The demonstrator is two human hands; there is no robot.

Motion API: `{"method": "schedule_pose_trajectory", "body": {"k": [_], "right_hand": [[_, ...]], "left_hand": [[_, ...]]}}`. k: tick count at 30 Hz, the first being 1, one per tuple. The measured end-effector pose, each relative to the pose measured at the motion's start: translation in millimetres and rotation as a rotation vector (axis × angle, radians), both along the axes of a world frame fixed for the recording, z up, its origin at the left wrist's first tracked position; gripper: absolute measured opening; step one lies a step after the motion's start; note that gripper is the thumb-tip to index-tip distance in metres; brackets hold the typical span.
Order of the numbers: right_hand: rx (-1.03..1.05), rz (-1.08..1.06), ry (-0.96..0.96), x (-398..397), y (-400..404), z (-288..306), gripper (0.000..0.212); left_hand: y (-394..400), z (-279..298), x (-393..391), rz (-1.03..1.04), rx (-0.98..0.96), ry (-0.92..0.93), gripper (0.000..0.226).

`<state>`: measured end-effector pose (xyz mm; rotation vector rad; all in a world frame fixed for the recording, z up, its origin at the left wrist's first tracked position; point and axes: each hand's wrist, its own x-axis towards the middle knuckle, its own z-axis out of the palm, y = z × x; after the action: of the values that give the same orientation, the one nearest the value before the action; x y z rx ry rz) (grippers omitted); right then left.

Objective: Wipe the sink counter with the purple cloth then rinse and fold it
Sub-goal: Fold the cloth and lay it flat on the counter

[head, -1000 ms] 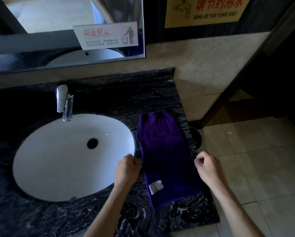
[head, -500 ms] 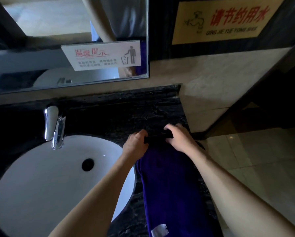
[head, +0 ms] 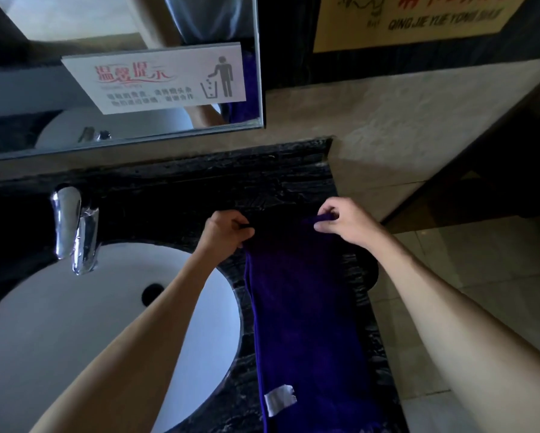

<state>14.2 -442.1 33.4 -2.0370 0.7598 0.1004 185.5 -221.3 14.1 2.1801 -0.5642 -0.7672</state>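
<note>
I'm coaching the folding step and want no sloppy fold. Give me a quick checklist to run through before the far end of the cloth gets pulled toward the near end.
1. Left hand grip on far left corner of the purple cloth: ok.
2. Right hand pinching far right corner: ok.
3. Cloth lying as a long strip on the black marble counter: ok.
4. Cloth out of the white oval basin: ok.
5. Near edge squared: cannot tell, cut off by the frame.

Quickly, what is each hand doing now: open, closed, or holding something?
Left hand: closed, pinching the far left corner of the purple cloth.
Right hand: closed, pinching the far right corner of the same cloth.
</note>
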Motion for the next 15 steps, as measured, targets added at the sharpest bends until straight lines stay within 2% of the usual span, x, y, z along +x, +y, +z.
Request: {"method": "schedule_pose_trajectory", "body": {"k": [3,10,12,15], "right_hand": [[0.055,0.017,0.025,3,-12,0,0.014],[-0.15,-0.034,0.101,17,-10,-5,0.023],[-0.066,-0.109,0.084,21,-8,-8,0.018],[0.209,-0.302,0.026,19,-12,-7,0.01]], "left_hand": [[-9,4,1,0.034,0.007,-0.014,0.01],[-19,6,3,0.103,0.031,-0.029,0.007],[-22,8,1,0.051,0.053,-0.087,0.005],[-20,16,0,0.062,-0.004,-0.085,0.006]]}}
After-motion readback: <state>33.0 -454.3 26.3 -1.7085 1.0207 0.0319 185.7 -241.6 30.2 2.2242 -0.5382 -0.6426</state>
